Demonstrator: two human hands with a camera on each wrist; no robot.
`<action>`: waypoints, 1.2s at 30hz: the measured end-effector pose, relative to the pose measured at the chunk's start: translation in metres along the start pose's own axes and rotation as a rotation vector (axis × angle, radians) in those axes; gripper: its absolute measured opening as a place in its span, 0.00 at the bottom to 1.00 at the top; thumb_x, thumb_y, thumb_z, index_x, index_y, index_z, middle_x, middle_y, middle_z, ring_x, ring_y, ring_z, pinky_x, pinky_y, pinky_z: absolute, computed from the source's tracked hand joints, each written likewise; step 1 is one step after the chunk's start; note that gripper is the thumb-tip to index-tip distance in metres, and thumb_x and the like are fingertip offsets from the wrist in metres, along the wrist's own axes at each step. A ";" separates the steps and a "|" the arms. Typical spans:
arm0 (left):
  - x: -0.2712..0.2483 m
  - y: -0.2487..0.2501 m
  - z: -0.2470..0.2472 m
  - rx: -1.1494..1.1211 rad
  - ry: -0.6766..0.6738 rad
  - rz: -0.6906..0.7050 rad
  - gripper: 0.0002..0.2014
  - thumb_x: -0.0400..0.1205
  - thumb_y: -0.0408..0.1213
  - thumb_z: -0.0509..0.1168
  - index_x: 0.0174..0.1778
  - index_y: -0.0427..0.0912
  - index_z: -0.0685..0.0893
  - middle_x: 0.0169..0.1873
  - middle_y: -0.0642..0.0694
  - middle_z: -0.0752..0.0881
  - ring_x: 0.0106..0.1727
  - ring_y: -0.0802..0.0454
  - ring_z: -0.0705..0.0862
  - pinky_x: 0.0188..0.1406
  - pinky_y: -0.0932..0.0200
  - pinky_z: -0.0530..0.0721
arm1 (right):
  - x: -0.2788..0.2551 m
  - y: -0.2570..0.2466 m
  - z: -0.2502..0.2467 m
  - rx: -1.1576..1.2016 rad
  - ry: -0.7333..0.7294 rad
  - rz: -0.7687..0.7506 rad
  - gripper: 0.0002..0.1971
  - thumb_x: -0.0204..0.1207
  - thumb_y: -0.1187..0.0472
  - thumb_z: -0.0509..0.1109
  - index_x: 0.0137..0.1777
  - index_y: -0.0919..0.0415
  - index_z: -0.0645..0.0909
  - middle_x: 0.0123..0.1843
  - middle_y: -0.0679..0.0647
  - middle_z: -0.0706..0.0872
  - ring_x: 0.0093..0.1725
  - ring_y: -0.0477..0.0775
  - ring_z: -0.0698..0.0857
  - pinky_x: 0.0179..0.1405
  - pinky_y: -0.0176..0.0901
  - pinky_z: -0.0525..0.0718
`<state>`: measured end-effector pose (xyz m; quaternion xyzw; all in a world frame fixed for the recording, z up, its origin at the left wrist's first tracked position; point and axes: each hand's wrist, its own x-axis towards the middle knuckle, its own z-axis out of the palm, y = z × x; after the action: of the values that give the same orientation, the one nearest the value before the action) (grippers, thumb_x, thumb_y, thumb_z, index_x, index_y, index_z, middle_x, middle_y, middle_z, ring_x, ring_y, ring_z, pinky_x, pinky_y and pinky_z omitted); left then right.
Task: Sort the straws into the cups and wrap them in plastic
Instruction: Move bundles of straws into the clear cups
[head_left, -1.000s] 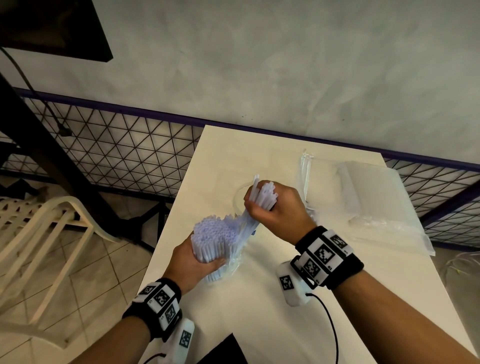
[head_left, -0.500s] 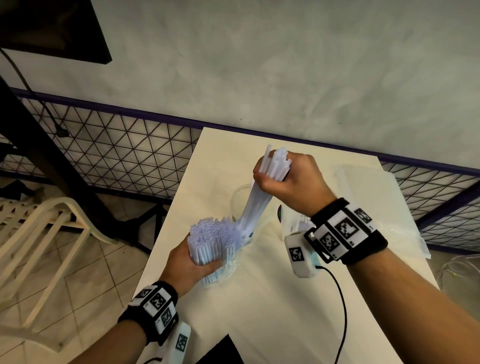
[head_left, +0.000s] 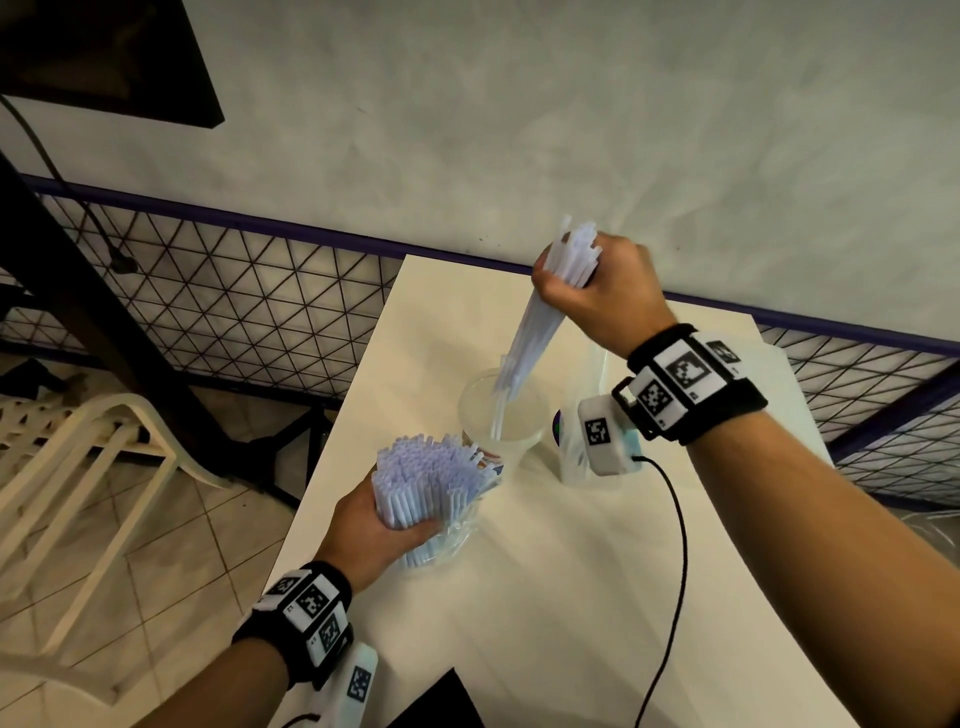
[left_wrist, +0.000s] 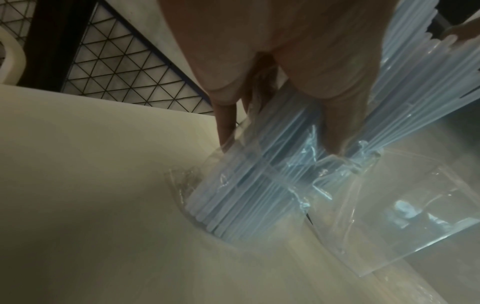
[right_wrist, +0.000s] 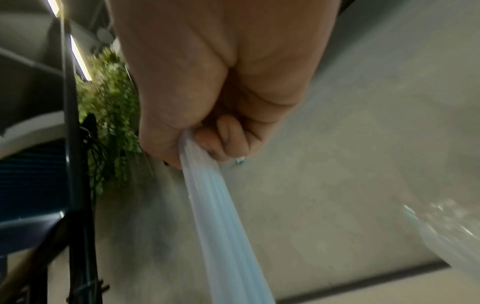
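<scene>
Though blurred overhead, wrapper (left_wrist: 337, 185) around straws (left_wrist: 259, 195).

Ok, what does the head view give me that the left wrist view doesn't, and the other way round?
Only the head view shows the right hand gripping a small bunch of straws whose lower ends reach into the clear cup, plus the cable on the table. Only the left wrist view shows the foot of the big straw bundle standing on the table inside crumpled clear plastic. Both show the left hand gripping that bundle.
</scene>
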<state>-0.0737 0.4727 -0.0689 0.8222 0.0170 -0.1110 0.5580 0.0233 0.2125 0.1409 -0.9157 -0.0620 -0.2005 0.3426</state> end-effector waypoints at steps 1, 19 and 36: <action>0.000 0.000 0.000 -0.002 -0.002 0.000 0.29 0.62 0.39 0.87 0.57 0.52 0.83 0.45 0.59 0.89 0.46 0.75 0.86 0.40 0.79 0.81 | 0.001 0.006 0.008 -0.026 -0.033 0.023 0.09 0.73 0.58 0.75 0.41 0.65 0.86 0.35 0.58 0.90 0.35 0.53 0.88 0.33 0.43 0.83; 0.003 -0.002 0.000 0.026 -0.001 0.021 0.33 0.62 0.43 0.86 0.63 0.49 0.83 0.48 0.61 0.88 0.50 0.66 0.87 0.46 0.75 0.80 | -0.009 0.048 0.054 -0.101 -0.332 0.211 0.26 0.76 0.45 0.75 0.71 0.55 0.78 0.59 0.51 0.83 0.48 0.55 0.85 0.57 0.44 0.81; 0.003 0.002 0.000 0.032 -0.004 0.018 0.32 0.63 0.41 0.86 0.63 0.47 0.84 0.47 0.62 0.89 0.47 0.78 0.85 0.41 0.84 0.79 | -0.122 0.018 0.059 0.259 -0.656 0.175 0.21 0.65 0.51 0.85 0.55 0.48 0.80 0.53 0.43 0.84 0.32 0.45 0.82 0.37 0.36 0.83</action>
<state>-0.0706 0.4718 -0.0677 0.8309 0.0068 -0.1078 0.5459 -0.0643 0.2400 0.0398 -0.8822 -0.1146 0.1435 0.4335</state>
